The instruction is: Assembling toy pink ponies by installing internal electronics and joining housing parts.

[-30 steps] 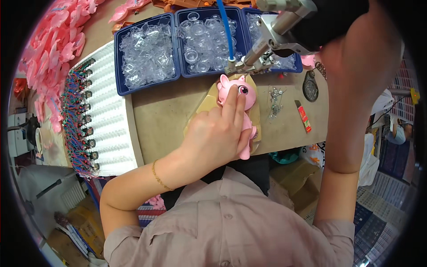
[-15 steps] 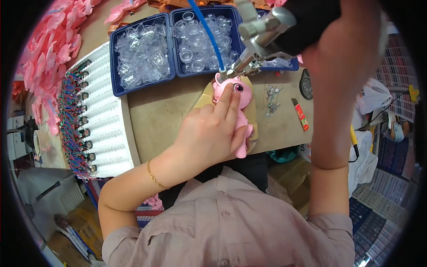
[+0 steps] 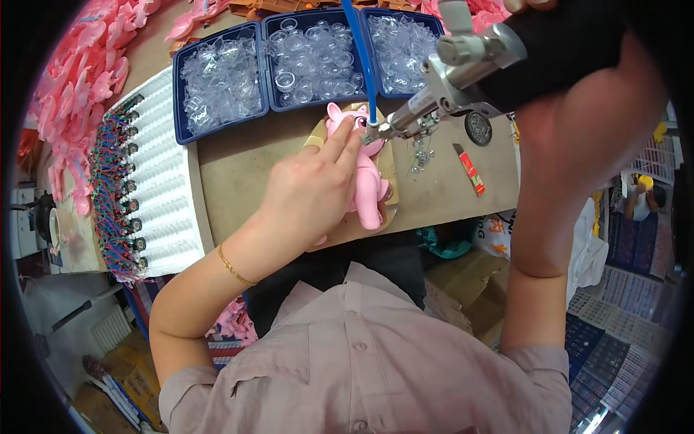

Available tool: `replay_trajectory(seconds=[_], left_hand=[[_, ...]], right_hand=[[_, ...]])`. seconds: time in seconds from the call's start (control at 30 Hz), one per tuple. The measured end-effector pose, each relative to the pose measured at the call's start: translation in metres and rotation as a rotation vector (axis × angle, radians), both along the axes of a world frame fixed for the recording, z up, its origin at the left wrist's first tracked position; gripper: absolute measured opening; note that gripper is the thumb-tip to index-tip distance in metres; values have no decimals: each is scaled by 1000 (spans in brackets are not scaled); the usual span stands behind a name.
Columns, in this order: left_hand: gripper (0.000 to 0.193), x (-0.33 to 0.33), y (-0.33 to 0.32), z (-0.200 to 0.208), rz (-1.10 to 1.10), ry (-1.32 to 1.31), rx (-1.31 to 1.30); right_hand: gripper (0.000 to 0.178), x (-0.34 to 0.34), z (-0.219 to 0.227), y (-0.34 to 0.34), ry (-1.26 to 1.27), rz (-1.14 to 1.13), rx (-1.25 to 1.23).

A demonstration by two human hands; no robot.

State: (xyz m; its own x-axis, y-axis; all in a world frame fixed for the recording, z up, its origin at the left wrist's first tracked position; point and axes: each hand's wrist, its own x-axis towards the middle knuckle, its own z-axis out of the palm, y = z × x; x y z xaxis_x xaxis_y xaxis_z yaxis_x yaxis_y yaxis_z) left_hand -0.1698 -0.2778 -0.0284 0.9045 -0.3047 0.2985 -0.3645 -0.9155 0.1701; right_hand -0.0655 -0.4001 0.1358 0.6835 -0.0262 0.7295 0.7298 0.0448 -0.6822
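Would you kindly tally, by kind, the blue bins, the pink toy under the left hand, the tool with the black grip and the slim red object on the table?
Blue bins: 3
Pink toy under the left hand: 1
Black-gripped tool: 1
Slim red object: 1
Total: 6

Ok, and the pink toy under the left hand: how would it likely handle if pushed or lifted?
The pink toy looks smooth and moulded, so probably stiff and slightly slippery. Its rounded limbs might let it rock, but lying on the tan base under the left hand, it likely resists rolling.
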Motion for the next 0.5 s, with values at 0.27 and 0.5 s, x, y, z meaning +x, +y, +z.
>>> replay_trajectory(seconds=[0.27, 0.5], left_hand=[[43, -1, -2, 1, 46, 36, -16], [47, -3, -5, 0, 47, 28, -30]], right_hand=[[34, -8, -21, -2, 159, 114, 25], [38, -23, 21, -8, -35, -53, -35]])
